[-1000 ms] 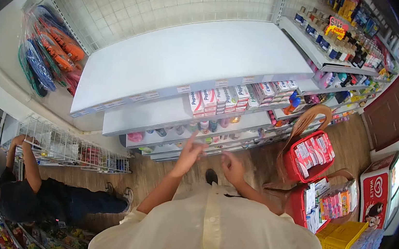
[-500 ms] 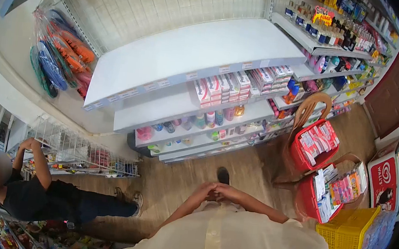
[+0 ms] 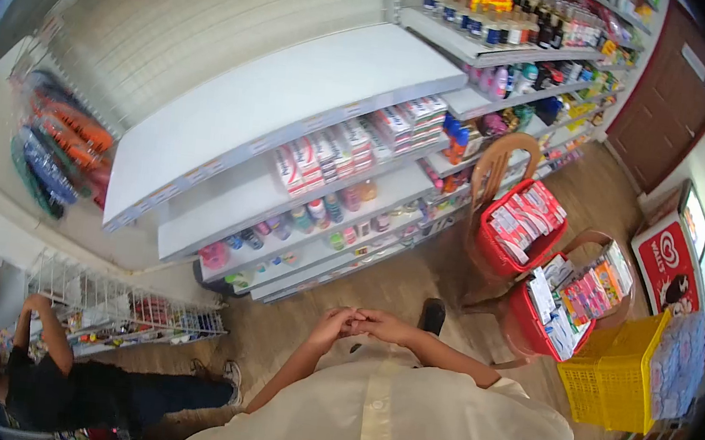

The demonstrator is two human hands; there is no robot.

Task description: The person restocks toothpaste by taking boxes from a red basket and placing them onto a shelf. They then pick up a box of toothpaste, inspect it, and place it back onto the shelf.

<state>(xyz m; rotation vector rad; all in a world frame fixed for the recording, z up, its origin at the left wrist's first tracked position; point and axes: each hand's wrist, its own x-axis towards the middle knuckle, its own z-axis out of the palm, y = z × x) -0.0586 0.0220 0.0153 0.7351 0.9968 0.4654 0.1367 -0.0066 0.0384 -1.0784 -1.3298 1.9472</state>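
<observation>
At my waist, my left hand (image 3: 336, 325) and my right hand (image 3: 386, 327) meet in front of my pale shirt (image 3: 376, 403). Their fingers are folded together, both hands closed on each other, and no object shows between them. Some fingertips are hidden by the clasp. Beyond my hands stands a white shelf unit (image 3: 271, 95), out of reach of them. Its second level carries rows of boxed toothpaste (image 3: 325, 153); bottles (image 3: 301, 215) line the level under that. One dark shoe (image 3: 433, 314) of mine shows on the wooden floor.
On the right, two red baskets (image 3: 558, 345) full of boxed goods rest on brown chairs (image 3: 504, 171). A yellow crate (image 3: 602, 379) stands near a Wall's freezer (image 3: 674, 262). A person in black (image 3: 77, 389) is at a wire rack (image 3: 104, 293) on the left. Wrapped slippers (image 3: 59, 150) hang above.
My view has turned to the right, so the shelves and baskets sit farther left. More of my shoe shows. My hands stay clasped at my waist.
</observation>
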